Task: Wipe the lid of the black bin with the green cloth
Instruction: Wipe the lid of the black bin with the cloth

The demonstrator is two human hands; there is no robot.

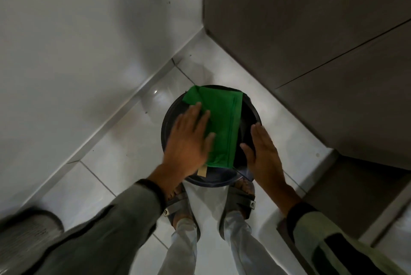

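Observation:
The round black bin (248, 117) stands on the floor in a corner, just ahead of my feet. A folded green cloth (222, 119) lies spread across its lid, reaching from the far rim to near the front. My left hand (189, 141) lies flat with fingers apart, its fingertips pressing on the left side of the cloth. My right hand (262, 154) rests flat and open on the right edge of the lid, beside the cloth and not touching it. A small tan tag (202, 172) shows at the cloth's near end.
A white wall (89, 41) runs along the left and grey cabinet panels (311, 30) close in on the right. The floor is pale glossy tile (124, 152). My feet in sandals (240, 205) stand right behind the bin. A grey cylindrical object (29, 225) sits at the lower left.

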